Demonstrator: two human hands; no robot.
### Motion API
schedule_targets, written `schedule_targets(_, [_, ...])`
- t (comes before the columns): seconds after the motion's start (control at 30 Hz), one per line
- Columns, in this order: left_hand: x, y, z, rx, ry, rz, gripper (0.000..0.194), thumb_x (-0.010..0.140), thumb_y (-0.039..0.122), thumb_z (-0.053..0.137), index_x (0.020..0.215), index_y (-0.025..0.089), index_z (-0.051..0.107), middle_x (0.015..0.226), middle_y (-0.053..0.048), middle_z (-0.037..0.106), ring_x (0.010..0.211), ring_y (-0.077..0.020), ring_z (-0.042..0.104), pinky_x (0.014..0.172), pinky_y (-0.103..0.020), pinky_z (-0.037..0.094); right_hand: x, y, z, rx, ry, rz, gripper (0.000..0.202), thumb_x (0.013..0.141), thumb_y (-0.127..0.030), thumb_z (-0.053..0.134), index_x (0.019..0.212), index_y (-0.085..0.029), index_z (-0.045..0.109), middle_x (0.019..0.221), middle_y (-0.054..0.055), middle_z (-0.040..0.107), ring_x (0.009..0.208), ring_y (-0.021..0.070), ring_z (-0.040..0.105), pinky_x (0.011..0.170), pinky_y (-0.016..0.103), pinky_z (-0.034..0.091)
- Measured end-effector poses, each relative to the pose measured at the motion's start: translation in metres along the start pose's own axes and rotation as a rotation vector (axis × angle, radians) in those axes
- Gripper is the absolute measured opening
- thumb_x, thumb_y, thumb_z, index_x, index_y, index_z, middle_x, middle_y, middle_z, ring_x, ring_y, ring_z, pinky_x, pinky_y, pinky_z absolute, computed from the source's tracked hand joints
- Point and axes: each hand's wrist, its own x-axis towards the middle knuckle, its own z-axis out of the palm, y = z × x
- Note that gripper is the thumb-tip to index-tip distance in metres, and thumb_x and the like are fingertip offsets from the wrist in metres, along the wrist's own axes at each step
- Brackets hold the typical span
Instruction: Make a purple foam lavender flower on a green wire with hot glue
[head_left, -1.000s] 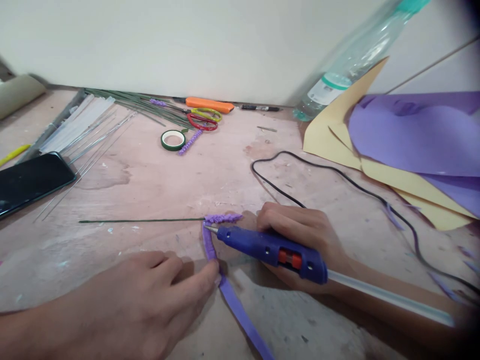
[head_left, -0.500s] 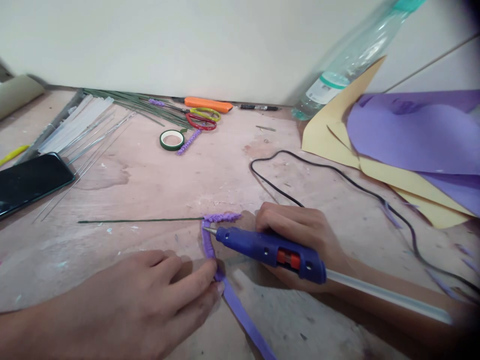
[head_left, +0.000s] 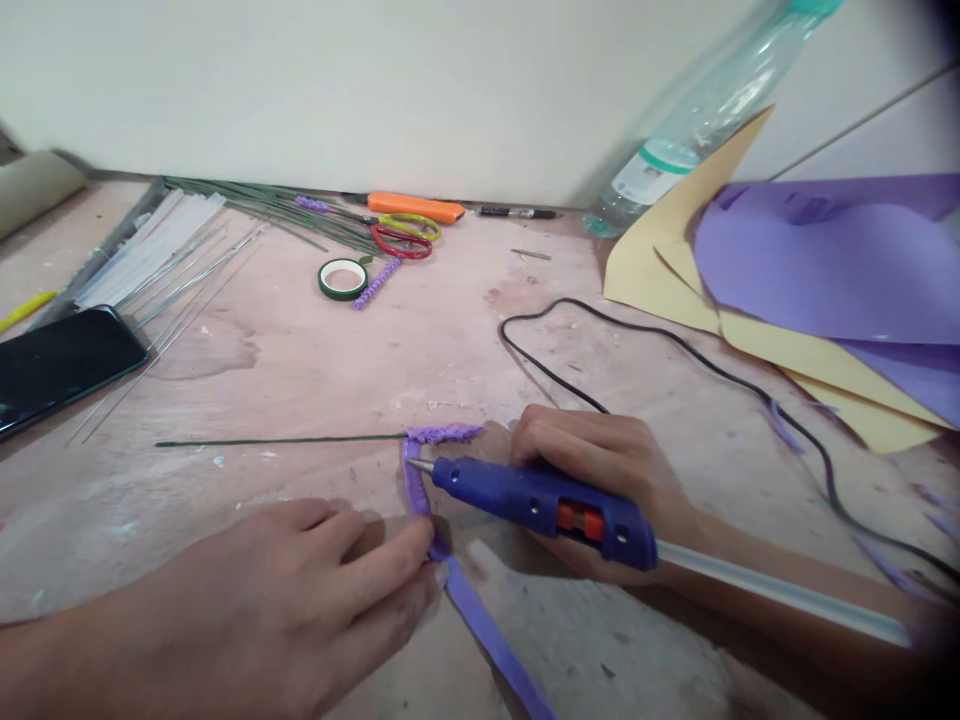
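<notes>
My right hand [head_left: 592, 450] is closed around a blue hot glue gun [head_left: 540, 500], with a clear glue stick [head_left: 780, 590] jutting from its back end. The gun's metal nozzle touches or hovers just over a purple paper strip [head_left: 487, 630]; which, I cannot tell. My left hand [head_left: 322, 580] pinches that strip against the table between thumb and fingers. The strip's upper end meets a thin green stem [head_left: 285, 441], which lies flat and carries a purple ruffled flower spike [head_left: 446, 434] at its right end.
Behind lie green tape [head_left: 343, 279], another purple spike [head_left: 377, 284], scissors [head_left: 403, 240], an orange cutter [head_left: 416, 207] and a pen [head_left: 517, 212]. Glue sticks [head_left: 154, 250] and a phone [head_left: 71, 365] are left. A black cord [head_left: 675, 345], coloured paper [head_left: 817, 270] and a leaning bottle [head_left: 660, 170] are right.
The glue gun's nozzle has shifted very slightly down along the purple strip. My left hand keeps its place on the strip, and the stem has not moved.
</notes>
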Motion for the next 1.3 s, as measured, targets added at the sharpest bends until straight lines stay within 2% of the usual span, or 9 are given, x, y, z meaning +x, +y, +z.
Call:
schedule_targets(0.33, [-0.001,-0.001,0.000,-0.010,-0.024,0.016,0.058,0.089,-0.001,0.043,0.145,0.010,0.055,0.143,-0.012,0.064,0.090,-0.0250,0.067,0.068,-0.040,0.059,-0.001,0.000,0.002,0.012,-0.007,0.004,0.017,0.099,-0.040,0.052,0.094,-0.024,0.047,0.077,0.000,0.053,0.062,0.0149,0.049,0.057,0.030,0.037])
schedule_targets(0.67, [-0.002,0.000,0.000,-0.032,-0.048,0.024,0.057,0.090,0.000,0.044,0.146,0.009,0.053,0.144,-0.014,0.063,0.092,-0.0265,0.068,0.069,-0.042,0.059,0.002,-0.003,0.000,0.014,-0.002,-0.011,0.014,0.096,-0.036,0.051,0.091,-0.024,0.046,0.074,-0.001,0.052,0.059,0.0141,0.047,0.055,0.029,0.035])
schedule_targets(0.93, [-0.002,0.000,0.001,-0.040,-0.050,0.028,0.059,0.090,-0.002,0.040,0.146,0.008,0.053,0.144,-0.014,0.063,0.089,-0.0274,0.069,0.068,-0.044,0.061,0.002,0.002,0.005,0.045,0.008,-0.032,0.013,0.087,-0.032,0.055,0.088,-0.024,0.044,0.071,-0.003,0.048,0.055,0.0128,0.041,0.052,0.028,0.030])
schedule_targets(1.1, [0.000,-0.001,0.000,-0.015,-0.062,0.040,0.057,0.090,-0.002,0.041,0.144,0.008,0.056,0.144,-0.015,0.063,0.088,-0.0265,0.070,0.067,-0.043,0.061,0.012,-0.008,-0.009,0.039,-0.111,0.047,0.016,0.083,-0.027,0.056,0.079,-0.024,0.041,0.068,-0.003,0.047,0.053,0.0119,0.039,0.052,0.028,0.028])
schedule_targets(1.3, [0.000,-0.001,0.000,0.008,-0.031,0.031,0.050,0.096,0.004,0.042,0.145,0.008,0.055,0.141,-0.014,0.065,0.090,-0.0258,0.070,0.066,-0.041,0.061,0.045,-0.034,-0.039,-0.110,-0.347,0.212,0.025,0.077,-0.015,0.058,0.070,-0.024,0.036,0.066,-0.002,0.052,0.054,0.0117,0.042,0.052,0.027,0.026])
